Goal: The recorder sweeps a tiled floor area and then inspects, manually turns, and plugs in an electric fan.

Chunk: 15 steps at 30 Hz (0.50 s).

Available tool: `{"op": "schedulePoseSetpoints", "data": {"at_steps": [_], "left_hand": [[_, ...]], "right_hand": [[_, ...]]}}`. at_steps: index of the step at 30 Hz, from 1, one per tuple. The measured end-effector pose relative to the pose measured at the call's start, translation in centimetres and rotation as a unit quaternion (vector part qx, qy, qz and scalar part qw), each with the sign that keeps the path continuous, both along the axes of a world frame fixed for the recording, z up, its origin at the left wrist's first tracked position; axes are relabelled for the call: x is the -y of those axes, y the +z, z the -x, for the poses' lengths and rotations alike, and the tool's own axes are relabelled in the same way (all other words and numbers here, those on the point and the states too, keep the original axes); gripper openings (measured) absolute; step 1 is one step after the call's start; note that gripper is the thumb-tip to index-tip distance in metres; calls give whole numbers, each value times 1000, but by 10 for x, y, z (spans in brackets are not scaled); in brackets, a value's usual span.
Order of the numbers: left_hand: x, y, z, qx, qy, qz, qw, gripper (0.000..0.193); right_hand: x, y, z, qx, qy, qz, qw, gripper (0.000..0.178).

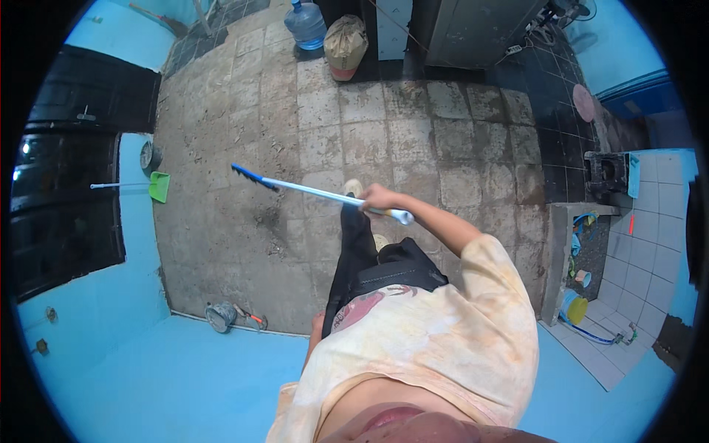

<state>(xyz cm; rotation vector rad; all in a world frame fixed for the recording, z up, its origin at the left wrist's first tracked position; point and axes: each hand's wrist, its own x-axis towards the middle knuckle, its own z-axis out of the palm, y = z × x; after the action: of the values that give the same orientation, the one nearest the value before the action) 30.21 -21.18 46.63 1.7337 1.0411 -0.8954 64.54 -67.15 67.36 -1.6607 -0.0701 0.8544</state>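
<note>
My right hand [379, 198] is closed around the white pole of a broom [310, 190], near the pole's upper end. The broom slants out to the left, and its blue head with dark bristles [253, 176] is over the dusty floor. Low beside my dark trousers hangs my left arm; only a little of my left hand [318, 322] shows there, and its fingers are hidden. Some dark dirt [269, 216] lies on the floor below the broom head.
A green long-handled dustpan [158, 187] and a bucket [150, 156] stand along the left wall. Near the lower wall are another bucket [220, 317] and a hammer [253, 319]. At the back stand a water jug [306, 26] and a sack [346, 44]. A low ledge [557, 258] edges the right side.
</note>
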Motion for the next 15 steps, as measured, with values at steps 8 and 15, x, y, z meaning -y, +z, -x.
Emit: {"op": "schedulePoseSetpoints", "data": {"at_steps": [8,15], "left_hand": [[53,55,-152,42,-175,-89,980,29],[97,124,-263,-36,-149,-76,985,28]], "right_hand": [[152,50,39,-91,-228,187,951,23],[225,54,-67,-154,-316,444,824,25]]}}
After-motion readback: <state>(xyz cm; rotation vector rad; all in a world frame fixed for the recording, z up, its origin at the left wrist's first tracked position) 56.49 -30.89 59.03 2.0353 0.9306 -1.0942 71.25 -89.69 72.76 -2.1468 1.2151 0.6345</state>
